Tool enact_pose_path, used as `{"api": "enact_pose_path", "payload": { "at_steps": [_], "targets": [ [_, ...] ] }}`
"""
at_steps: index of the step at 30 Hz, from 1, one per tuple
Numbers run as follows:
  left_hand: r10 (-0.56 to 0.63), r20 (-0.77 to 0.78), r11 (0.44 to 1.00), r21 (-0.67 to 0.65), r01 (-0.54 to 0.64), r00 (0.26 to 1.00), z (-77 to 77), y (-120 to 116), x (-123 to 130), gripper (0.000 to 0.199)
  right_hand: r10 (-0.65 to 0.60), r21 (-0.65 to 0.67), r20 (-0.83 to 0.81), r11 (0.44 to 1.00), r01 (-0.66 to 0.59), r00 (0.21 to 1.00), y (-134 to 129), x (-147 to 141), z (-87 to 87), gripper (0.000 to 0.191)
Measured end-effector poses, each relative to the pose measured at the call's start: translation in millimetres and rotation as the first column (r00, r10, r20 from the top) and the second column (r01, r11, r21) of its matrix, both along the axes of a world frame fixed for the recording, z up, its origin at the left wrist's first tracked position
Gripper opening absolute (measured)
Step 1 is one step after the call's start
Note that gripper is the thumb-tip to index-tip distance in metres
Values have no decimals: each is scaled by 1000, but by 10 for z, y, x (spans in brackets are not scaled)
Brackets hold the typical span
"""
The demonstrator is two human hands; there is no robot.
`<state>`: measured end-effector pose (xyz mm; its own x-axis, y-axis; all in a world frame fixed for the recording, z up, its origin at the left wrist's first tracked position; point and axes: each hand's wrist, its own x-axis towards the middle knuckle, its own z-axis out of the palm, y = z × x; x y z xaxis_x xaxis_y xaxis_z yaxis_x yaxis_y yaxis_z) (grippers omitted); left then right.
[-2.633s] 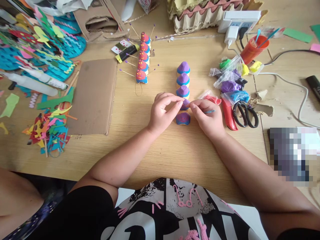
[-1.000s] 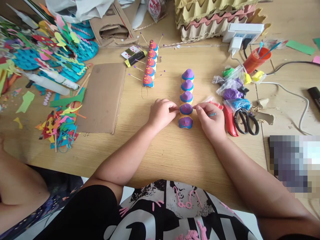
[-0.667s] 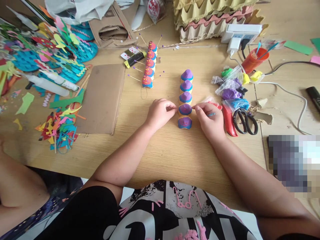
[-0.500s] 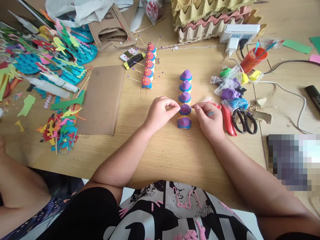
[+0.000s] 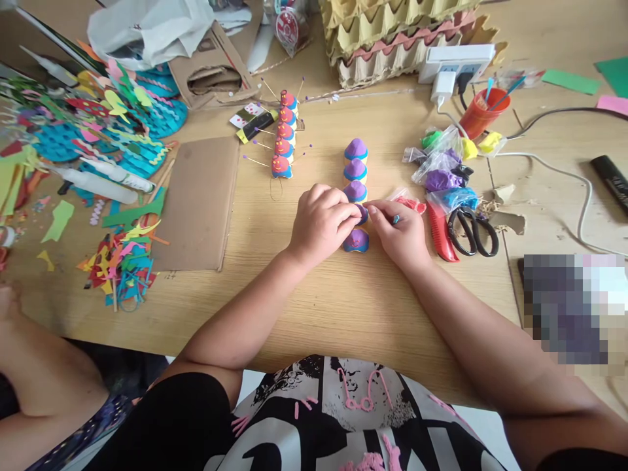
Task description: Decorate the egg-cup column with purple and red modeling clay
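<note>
An egg-carton caterpillar point(image 5: 356, 169) with purple clay tops and blue lower bands lies lengthwise in front of me. Its nearest cup has a small red face. My left hand point(image 5: 324, 222) has its fingers bent together over the left of the second-nearest cup, partly covering it; whatever its fingertips pinch is hidden. From the other side, my right hand point(image 5: 401, 230) touches the same cup with thumb and forefinger. A thin tool point(image 5: 396, 219) with a blue end sticks out of its grip. Left of these stands a similar red-topped caterpillar point(image 5: 283, 140) with purple-tipped sticks.
Cardboard point(image 5: 196, 203) and paper scraps point(image 5: 125, 261) lie left. Bagged clay point(image 5: 444, 180), a red cutter point(image 5: 441, 232), scissors point(image 5: 473, 232) and a red cup point(image 5: 481, 114) are right. Egg trays point(image 5: 402, 42) and a power strip point(image 5: 456, 62) stand behind. Another person's arm point(image 5: 44, 366) is at left.
My left hand has shifted right and turned over the second-nearest cup, covering more of it. My right hand stays close by, its fingertips now against that cup. The view has shifted slightly.
</note>
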<state>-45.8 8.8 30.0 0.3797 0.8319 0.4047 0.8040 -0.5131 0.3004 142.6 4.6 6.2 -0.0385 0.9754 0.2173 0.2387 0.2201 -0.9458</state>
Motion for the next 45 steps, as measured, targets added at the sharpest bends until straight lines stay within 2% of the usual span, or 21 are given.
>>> {"api": "enact_pose_path", "payload": {
  "at_steps": [19,28,34,39,45],
  "targets": [
    [32,-19,998,55,-31,999,-47,10,26,22,0,-11,-10,1000,0,1000,-2,-3,4,20],
    [66,186,998,-36,-60,980,-9,38,-97,11,-21,-14,13,1000,21,1000,-12,-8,33,20],
    [56,178,993,-111,-36,982,-41,39,-92,9,-6,-24,31,1000,7,999,-14,3,33,22],
    [37,161,988,-154,-12,986,-38,53,-11,20,-15,-12,42,1000,16,999,-15,3,14,21],
    [60,233,983,-184,-16,971,-38,70,60,29,-19,0,41,1000,19,999,-18,-13,10,20]
  ]
}}
